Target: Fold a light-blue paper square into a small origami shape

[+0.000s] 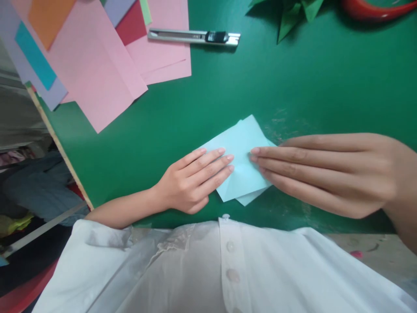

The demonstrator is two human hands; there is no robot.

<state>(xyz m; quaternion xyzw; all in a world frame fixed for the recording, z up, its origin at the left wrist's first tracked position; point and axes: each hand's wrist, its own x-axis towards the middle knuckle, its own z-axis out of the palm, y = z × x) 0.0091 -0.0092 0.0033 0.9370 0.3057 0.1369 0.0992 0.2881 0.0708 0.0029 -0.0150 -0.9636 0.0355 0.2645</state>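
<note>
A folded sheet of light blue paper [246, 137] lies on the green tabletop, with layers that jut out at its corners. Faint creases run across its lower part. My left hand [195, 178] rests flat on the paper's left side, fingers stretched out side by side. From the right, my right hand [329, 171] reaches in with straight fingers, its fingertips touching the right part of the paper. Its thumb is hidden from view. A small gap of paper shows between the fingertips of both hands.
A silver box cutter [195, 36] lies partly on pink paper [97, 56] at the upper left, among orange, blue and red sheets. Folded green paper [293, 15] and a red curved handle [374, 11] sit at the far edge. The green table [156, 117] ends at the left.
</note>
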